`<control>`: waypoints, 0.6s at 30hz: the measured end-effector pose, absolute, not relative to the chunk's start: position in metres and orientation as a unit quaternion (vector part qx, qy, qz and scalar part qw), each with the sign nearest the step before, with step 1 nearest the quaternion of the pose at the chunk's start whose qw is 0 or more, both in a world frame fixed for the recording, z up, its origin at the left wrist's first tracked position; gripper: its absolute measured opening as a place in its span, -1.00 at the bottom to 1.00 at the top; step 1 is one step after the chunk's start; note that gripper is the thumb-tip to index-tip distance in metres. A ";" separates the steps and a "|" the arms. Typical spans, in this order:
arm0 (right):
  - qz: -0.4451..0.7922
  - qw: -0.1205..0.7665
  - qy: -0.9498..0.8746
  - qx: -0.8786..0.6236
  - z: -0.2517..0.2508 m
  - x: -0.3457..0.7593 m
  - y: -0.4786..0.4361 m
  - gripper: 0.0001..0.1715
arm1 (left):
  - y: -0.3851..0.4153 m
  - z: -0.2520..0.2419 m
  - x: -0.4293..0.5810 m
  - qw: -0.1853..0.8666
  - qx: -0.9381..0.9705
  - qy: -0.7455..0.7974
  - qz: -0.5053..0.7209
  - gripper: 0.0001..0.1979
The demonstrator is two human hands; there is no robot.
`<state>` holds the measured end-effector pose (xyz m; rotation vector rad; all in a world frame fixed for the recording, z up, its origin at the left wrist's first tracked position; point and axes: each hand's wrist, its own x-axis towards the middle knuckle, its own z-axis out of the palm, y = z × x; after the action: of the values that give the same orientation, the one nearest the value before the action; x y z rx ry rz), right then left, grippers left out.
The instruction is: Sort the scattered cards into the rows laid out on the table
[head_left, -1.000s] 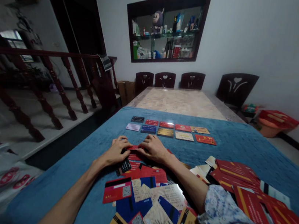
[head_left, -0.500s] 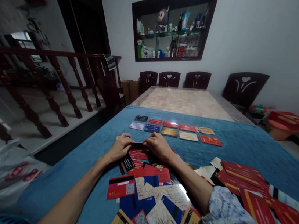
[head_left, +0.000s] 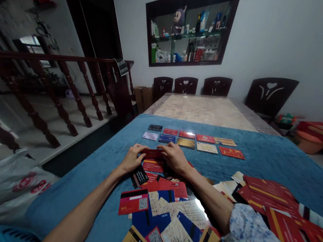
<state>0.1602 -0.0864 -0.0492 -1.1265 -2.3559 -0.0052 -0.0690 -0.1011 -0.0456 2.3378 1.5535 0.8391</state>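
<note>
Here's my right sleeve (head_left: pixel 265 239) at four o'clock, whitish with blue blotches, all crumpled folds; my left forearm (head_left: pixel 85 210), at seven o'clock, is bare, like my left hand (head_left: pixel 132 159) and right hand (head_left: pixel 176 158).

both arms reach forward from the near edge of view and lean in toward each other. the left forearm (head_left: pixel 90 203) rises from the bottom, bare, to a nearly straight wrist (head_left: pixel 120 170). the left hand (head_left: pixel 133 159) is turned inward, its fingers bent and its thumb (head_left: pixel 140 158) set below them in a pinch. the right forearm (head_left: pixel 211 196) slants in from the lower right. the right hand (head_left: pixel 176 157) lies back upward, fingers curled and pointing left, tips drawn in; its thumb is hidden. the hands face each other, near but apart, the right slightly higher in view.
</note>
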 end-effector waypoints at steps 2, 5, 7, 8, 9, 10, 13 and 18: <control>-0.004 0.250 -0.872 -0.421 -0.048 0.159 -0.087 -0.59 | -0.101 -0.047 -0.068 0.100 0.794 0.524 0.292 -0.60; -0.004 0.221 -0.875 -0.430 -0.046 0.159 -0.089 -0.57 | -0.101 -0.050 -0.068 0.098 0.794 0.519 0.300 -0.54; -0.004 0.201 -0.874 -0.442 -0.044 0.159 -0.090 -0.53 | -0.101 -0.052 -0.068 0.099 0.793 0.520 0.301 -0.53; -0.005 0.193 -0.874 -0.447 -0.043 0.159 -0.091 -0.51 | -0.101 -0.053 -0.068 0.097 0.793 0.520 0.301 -0.53; -0.005 0.185 -0.874 -0.449 -0.042 0.159 -0.091 -0.48 | -0.100 -0.054 -0.069 0.093 0.795 0.519 0.300 -0.54; -0.006 0.178 -0.876 -0.449 -0.042 0.159 -0.091 -0.46 | -0.100 -0.055 -0.069 0.088 0.798 0.516 0.299 -0.55; -0.004 0.166 -0.881 -0.442 -0.043 0.159 -0.090 -0.41 | -0.100 -0.056 -0.069 0.074 0.808 0.505 0.296 -0.57; -0.006 0.170 -0.883 -0.437 -0.043 0.158 -0.089 -0.41 | -0.102 -0.055 -0.067 0.065 0.806 0.515 0.283 -0.55</control>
<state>0.1579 -0.0894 -0.0434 -1.2415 -2.5100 -0.0162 -0.0669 -0.1018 -0.0545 2.4334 1.5543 0.8540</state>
